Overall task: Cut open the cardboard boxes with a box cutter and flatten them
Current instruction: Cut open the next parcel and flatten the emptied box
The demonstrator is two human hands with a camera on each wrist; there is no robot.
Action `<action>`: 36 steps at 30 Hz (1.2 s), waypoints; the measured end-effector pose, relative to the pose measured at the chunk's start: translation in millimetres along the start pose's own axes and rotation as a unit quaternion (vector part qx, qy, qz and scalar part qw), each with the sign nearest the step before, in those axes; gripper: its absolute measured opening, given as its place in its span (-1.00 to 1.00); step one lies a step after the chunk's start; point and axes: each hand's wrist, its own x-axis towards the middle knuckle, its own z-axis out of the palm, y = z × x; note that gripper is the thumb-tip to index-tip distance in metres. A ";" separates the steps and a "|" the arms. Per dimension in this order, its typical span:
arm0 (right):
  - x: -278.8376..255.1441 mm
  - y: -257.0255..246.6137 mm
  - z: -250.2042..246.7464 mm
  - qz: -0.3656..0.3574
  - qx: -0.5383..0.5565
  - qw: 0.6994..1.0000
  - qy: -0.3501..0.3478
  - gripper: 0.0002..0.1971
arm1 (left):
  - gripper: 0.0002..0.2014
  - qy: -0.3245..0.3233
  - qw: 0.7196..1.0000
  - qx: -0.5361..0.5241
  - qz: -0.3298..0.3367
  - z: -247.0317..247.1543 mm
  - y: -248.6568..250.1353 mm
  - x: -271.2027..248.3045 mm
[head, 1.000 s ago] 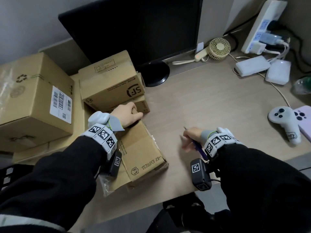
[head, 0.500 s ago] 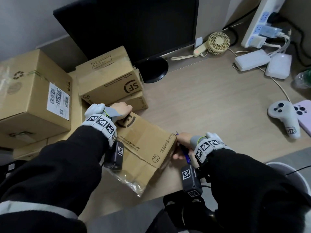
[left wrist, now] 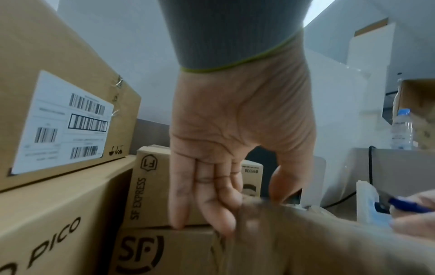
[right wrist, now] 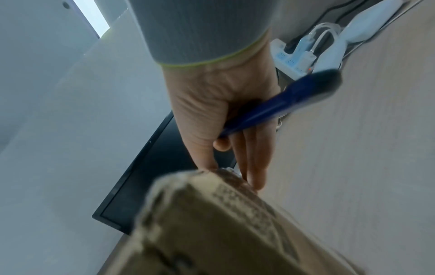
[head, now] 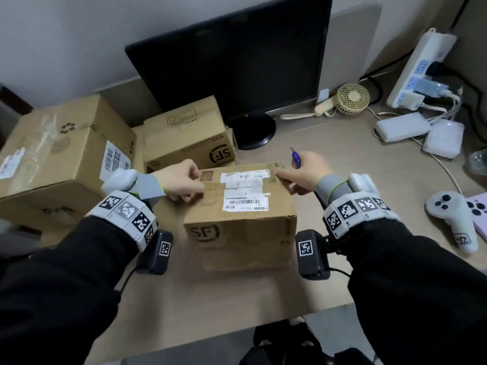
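A brown box (head: pixel 241 212) with a white label is seen on the table (head: pixel 329 159), close to the person and between both hands. Its left top edge is touched by the left hand (head: pixel 181 179), whose grip is loose with almost straight fingers (left wrist: pixel 207 201), while its right top corner is touched by the fingers of the right hand (head: pixel 303 172), whose grip is closed around a blue box cutter (right wrist: pixel 277 102). Farther back, more boxes (head: pixel 187 138) are stacked on the left, and a black monitor (head: pixel 232 56) is seen behind.
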 end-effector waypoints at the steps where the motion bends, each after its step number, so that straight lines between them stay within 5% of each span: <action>1: 0.0 -0.3 2.8 -0.009 0.014 1.000 -0.001 -0.64 | -0.68 -0.006 1.000 0.031 0.001 3.5 1.7 -0.2; 6: -3.1 1.0 19.9 -0.045 -0.001 0.999 0.014 -0.69 | -0.78 0.017 0.995 0.095 0.035 18.2 23.8 3.2; 9: -2.9 6.2 21.4 -0.039 0.064 0.997 -0.030 -0.73 | -0.42 0.092 0.979 0.174 0.046 32.5 39.4 11.8; 11: -2.1 9.0 21.7 -0.024 0.103 0.993 -0.050 -0.78 | -0.15 0.091 0.987 0.120 0.058 44.3 54.3 20.0; 13: -1.5 8.5 22.3 0.019 0.160 0.985 -0.057 -0.87 | -0.09 0.081 0.992 0.081 0.061 55.8 67.6 28.9; 18: -4.9 11.9 13.0 0.093 0.176 0.977 -0.076 -0.83 | -0.33 0.099 0.990 0.097 0.021 66.7 82.2 45.9; 23: -8.1 17.2 16.2 0.047 0.082 0.985 -0.142 -0.78 | -0.38 0.096 0.991 0.091 0.003 64.2 83.8 55.0; 36: 2.8 -0.4 22.9 -0.041 -0.084 0.992 -0.085 -0.77 | -0.43 0.108 0.988 0.108 0.006 67.8 81.6 54.1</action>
